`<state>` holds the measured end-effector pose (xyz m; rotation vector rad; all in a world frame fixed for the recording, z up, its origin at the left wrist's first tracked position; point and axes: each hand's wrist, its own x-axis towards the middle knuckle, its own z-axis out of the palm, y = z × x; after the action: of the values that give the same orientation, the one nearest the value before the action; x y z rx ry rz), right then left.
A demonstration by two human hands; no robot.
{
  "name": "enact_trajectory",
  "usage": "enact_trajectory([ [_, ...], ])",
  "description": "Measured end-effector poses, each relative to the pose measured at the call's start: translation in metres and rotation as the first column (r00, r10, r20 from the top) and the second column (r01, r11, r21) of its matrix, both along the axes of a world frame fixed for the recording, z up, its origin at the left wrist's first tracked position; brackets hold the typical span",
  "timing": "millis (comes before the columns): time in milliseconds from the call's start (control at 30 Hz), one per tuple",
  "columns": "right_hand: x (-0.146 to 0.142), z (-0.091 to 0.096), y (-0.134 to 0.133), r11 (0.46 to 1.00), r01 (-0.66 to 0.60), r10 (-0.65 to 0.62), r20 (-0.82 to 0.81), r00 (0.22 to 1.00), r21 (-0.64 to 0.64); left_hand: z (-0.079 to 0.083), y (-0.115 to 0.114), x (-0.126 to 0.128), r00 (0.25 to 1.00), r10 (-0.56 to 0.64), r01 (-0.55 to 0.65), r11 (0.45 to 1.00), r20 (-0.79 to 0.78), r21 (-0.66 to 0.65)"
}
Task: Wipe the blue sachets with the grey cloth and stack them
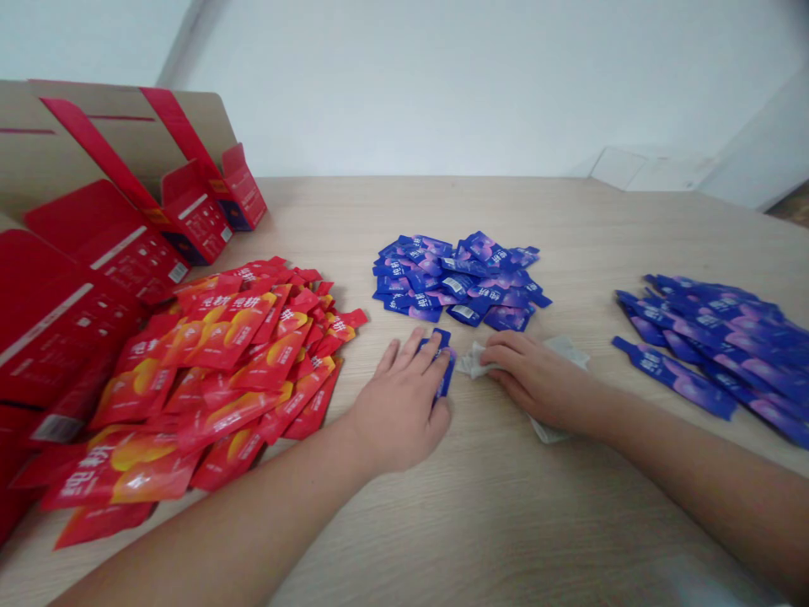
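My left hand [404, 405] lies palm down, fingers stretched, over a small blue sachet [446, 371] on the table; part of the sachet is hidden beneath it. Bunched under the closed fingers of my right hand [537, 375] is a whitish tissue [565, 347], its edges spreading out on the table. Just beyond both hands sits a heap of blue and purple sachets [464, 278]. To the left of my left hand is a large pile of red and orange pouches [221, 354].
More blue sachets [720, 337] are spread at the right. Open red cartons [195, 211] stand along the left, backed by a brown cardboard box [120, 139]. A white wall [474, 84] rises behind the wooden table [442, 523]. A white box-like piece [650, 169] is at the back right.
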<state>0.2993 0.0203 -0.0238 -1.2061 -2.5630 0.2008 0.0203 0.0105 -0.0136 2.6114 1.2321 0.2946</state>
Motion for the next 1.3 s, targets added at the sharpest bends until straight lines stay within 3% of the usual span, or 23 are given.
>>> enact_trajectory([
  [67,-0.001,0.002,0.004,0.998,0.054,-0.057,-0.094,0.994,-0.033,-0.002,0.002,-0.001,0.998,-0.070,0.070,0.995,-0.006,-0.066],
  [167,-0.014,0.012,0.001,0.989,0.114,-0.130,-0.188,0.973,-0.093,-0.004,0.003,0.001,0.999,0.000,0.005,0.993,0.041,-0.119],
  [300,-0.045,0.026,-0.010,0.974,-0.085,0.032,-0.247,0.968,-0.209,-0.007,0.002,0.003,0.990,0.072,-0.052,0.986,0.124,-0.156],
  [433,-0.064,0.026,-0.001,0.923,-0.265,0.185,-0.280,0.942,-0.278,-0.009,0.002,0.004,0.986,0.088,-0.060,0.979,0.144,-0.194],
  [633,-0.062,0.015,0.018,0.939,-0.271,0.229,-0.204,0.952,-0.213,-0.005,0.002,0.010,0.985,0.124,-0.100,0.976,0.117,-0.192],
  [900,-0.055,0.002,0.027,0.994,-0.096,0.093,-0.065,0.994,-0.045,0.015,0.009,-0.012,0.978,0.100,-0.045,0.957,0.181,-0.288],
  [1100,-0.049,0.001,0.023,0.998,-0.069,0.068,-0.162,0.985,-0.004,0.006,0.017,-0.012,0.996,0.028,-0.011,0.982,0.087,-0.189],
  [1200,-0.051,0.010,0.010,0.978,-0.203,0.186,-0.223,0.957,-0.057,0.002,0.018,-0.009,0.999,0.025,-0.021,0.983,0.019,-0.184],
  [1300,-0.055,0.018,0.001,0.918,-0.355,0.310,-0.239,0.920,-0.176,0.002,0.019,-0.008,1.000,0.019,-0.016,0.978,0.009,-0.208],
])
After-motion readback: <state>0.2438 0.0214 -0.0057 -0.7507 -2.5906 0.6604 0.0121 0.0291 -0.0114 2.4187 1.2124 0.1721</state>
